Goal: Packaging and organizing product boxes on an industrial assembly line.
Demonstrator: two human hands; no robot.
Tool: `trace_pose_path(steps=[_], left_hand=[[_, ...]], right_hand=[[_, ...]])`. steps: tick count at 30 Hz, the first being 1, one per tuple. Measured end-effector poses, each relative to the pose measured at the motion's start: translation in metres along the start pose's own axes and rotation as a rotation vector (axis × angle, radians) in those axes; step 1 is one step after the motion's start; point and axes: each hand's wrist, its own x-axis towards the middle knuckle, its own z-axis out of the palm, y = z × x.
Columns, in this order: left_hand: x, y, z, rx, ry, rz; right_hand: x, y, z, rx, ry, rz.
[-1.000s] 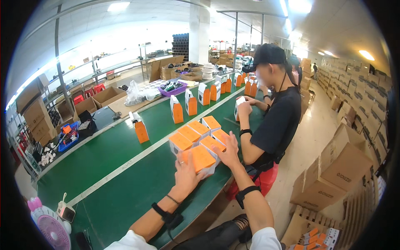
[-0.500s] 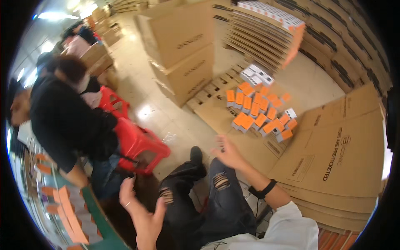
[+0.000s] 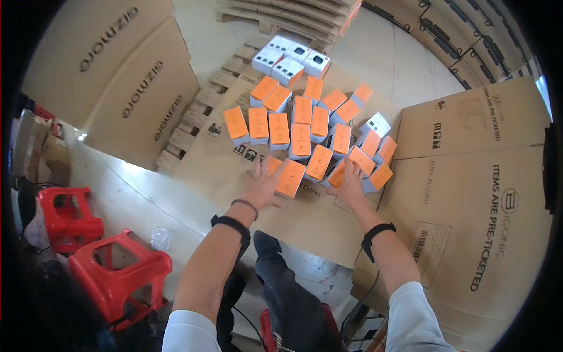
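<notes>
A cluster of small boxes with orange tops and white sides stands on a flat cardboard sheet in front of me. My left hand is at its near left edge, fingers spread against an orange-topped box and the one beside it, which it partly covers. At the near right, my right hand has its fingers apart over another orange-topped box, with the thumb at its near side. Both hands touch or nearly touch these boxes; neither visibly lifts one.
White boxes with dark pictures lie at the cluster's far side. A large carton stands at right, and stacked cartons at far left. Red plastic stools stand at lower left. Under the cardboard a pallet's slats show.
My view has turned right and come closer to the boxes. Both hands have moved forward from above my lap to the near edge of the cluster. The co-worker has left the view.
</notes>
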Motion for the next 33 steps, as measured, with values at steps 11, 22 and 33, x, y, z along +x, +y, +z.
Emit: trace_pose_path(steps=[11, 22, 33], left_hand=[[0.040, 0.004, 0.044, 0.291, 0.120, 0.074], [-0.032, 0.004, 0.073, 0.251, 0.057, -0.054], [-0.050, -0.011, 0.098, 0.361, 0.104, 0.117]], right_hand=[[0.048, -0.049, 0.003, -0.203, -0.044, -0.084], [-0.062, -0.062, 0.032, -0.240, -0.180, -0.259], [-0.080, -0.059, 0.049, -0.224, -0.298, -0.231]])
